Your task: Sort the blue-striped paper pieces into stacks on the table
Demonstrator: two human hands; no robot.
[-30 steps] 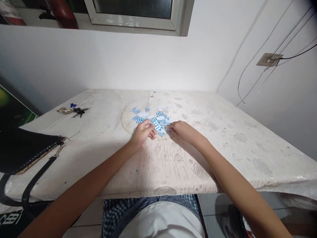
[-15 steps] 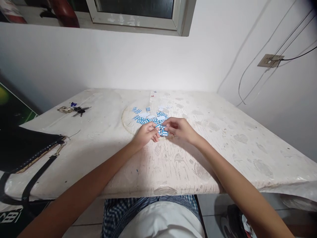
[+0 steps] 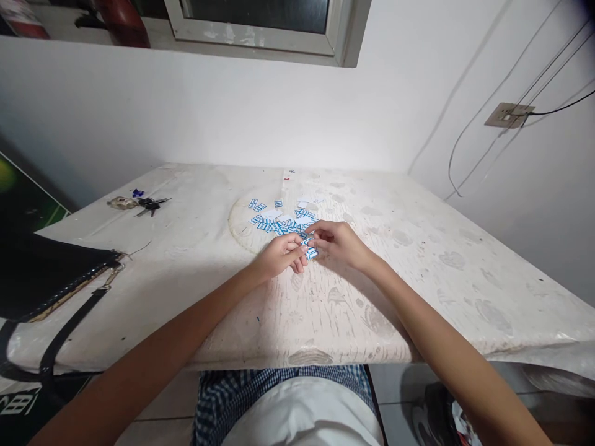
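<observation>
Keys point(image 3: 151, 205): lying in a bunch near the left edge of the surface point(image 3: 465, 310), toward its far-left corner, a pale rounded piece point(image 3: 121, 202) lying beside them
Blue scrap point(image 3: 137, 192): sitting just beyond the keys, toward the far edge
Black bag point(image 3: 51, 275): resting at the near-left corner, its strap point(image 3: 77, 328) hanging over the near edge
Red speck point(image 3: 287, 179): showing close to the far edge, near its middle
White wall point(image 3: 232, 111): rising behind the far edge
Window point(image 3: 255, 15): sitting in that wall, showing dark glass
Dark red object point(image 3: 124, 26): standing left of the window
Wall outlet point(image 3: 504, 116): sitting above the right edge, a black cable point(image 3: 560, 109) running into it
</observation>
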